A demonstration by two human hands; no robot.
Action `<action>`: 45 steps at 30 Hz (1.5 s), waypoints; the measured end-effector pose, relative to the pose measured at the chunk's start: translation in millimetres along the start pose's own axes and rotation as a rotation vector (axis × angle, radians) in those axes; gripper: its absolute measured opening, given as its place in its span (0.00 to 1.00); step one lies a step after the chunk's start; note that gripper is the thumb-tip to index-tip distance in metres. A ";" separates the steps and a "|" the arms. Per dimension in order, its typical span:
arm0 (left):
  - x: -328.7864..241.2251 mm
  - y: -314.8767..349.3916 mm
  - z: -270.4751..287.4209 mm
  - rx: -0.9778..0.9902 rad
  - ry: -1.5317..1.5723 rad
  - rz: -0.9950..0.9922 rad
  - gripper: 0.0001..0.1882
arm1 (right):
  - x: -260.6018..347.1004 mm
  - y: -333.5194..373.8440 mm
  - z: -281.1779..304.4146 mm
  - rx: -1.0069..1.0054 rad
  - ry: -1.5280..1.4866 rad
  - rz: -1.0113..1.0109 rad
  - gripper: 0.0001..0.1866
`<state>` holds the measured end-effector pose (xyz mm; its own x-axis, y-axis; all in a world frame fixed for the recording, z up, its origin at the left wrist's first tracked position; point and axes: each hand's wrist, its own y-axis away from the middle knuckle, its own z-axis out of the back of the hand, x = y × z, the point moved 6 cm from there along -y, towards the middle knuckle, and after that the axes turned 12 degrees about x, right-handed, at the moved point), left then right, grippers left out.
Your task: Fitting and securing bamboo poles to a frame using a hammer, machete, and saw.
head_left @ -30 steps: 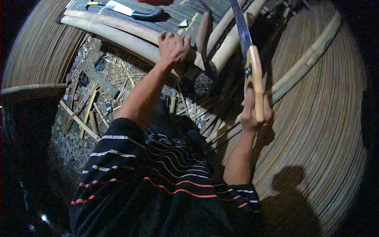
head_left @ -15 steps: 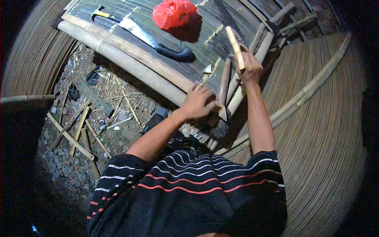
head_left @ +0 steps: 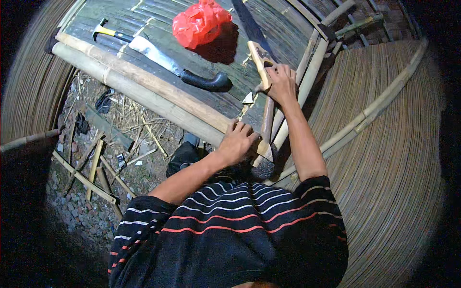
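Note:
My right hand (head_left: 282, 85) grips the pale wooden handle (head_left: 260, 60) of a handsaw, whose dark blade (head_left: 249, 23) stretches away over the slatted bamboo platform (head_left: 158, 31). My left hand (head_left: 237, 144) rests at the platform's near corner, fingers bent and a little apart over the end of the wooden edge strip (head_left: 192, 103), holding nothing I can see. Just right of it lies a brown wooden shaft (head_left: 267, 120). A pale angular piece (head_left: 263, 150) sits at its near end, above a dark rough lump (head_left: 262, 169).
A machete (head_left: 161, 56) with a black handle lies across the platform, beside a yellow-and-black hammer (head_left: 108, 31). Behind it sits a red plastic bag (head_left: 201, 23). A small white chip (head_left: 248, 99) is near the saw. Bamboo offcuts (head_left: 84, 177) litter the ground at left; a long pole (head_left: 365, 120) runs at right.
My right hand has brought the saw left and lower over the platform. The left hand has settled on the strip's end, its fingers more bent. The whole view has shifted slightly.

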<state>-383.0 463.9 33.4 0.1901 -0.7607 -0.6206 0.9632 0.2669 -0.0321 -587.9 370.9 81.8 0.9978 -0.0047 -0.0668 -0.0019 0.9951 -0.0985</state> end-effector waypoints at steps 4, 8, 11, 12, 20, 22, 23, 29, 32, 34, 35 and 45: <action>-3.6 0.5 3.5 -0.022 -0.018 0.002 0.30 | 1.4 19.9 20.2 0.126 0.080 -0.367 0.37; -2.0 -1.4 4.3 0.019 -0.006 0.059 0.32 | 22.3 64.1 25.1 0.137 -0.342 -0.738 0.37; -2.2 -1.2 2.7 0.047 -0.047 0.101 0.34 | 30.8 76.6 12.5 0.489 -0.364 -0.747 0.45; -1.6 -0.1 -1.1 0.049 -0.051 0.103 0.34 | 28.7 82.5 8.0 0.487 -0.369 -0.746 0.45; 6.8 -3.4 -17.5 -0.023 -0.097 0.123 0.27 | 21.1 103.7 -21.5 0.347 -0.527 -0.644 0.39; 6.3 -3.3 -17.7 -0.021 -0.135 0.116 0.33 | 23.0 108.3 -20.2 0.114 -0.542 -0.568 0.37; 4.6 -3.0 -16.3 -0.031 -0.090 0.097 0.31 | 22.9 110.6 -24.4 0.119 -0.566 -0.622 0.36; -0.9 -4.9 -12.4 -0.048 -0.022 0.102 0.26 | -23.1 99.9 -21.0 -0.068 -0.512 -0.612 0.34; 3.7 -5.2 -21.8 -0.037 -0.132 0.131 0.26 | -55.0 82.2 -5.4 -0.031 -0.450 -0.680 0.32; 8.8 -7.6 -28.9 -0.002 -0.071 0.143 0.26 | -73.9 71.4 -6.1 -0.072 -0.481 -0.587 0.31; 7.5 -8.0 -27.7 0.009 -0.015 0.149 0.26 | -76.8 63.3 -4.0 -0.051 -0.496 -0.533 0.31; 9.3 -13.3 -23.0 -0.028 -0.084 0.122 0.23 | -66.7 -17.0 -20.1 0.038 -0.620 -0.450 0.33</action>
<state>-398.4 466.9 10.0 0.3222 -0.7679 -0.5536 0.9264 0.3762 0.0173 -655.7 352.3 67.9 0.7566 -0.3655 0.5422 0.4046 0.9131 0.0509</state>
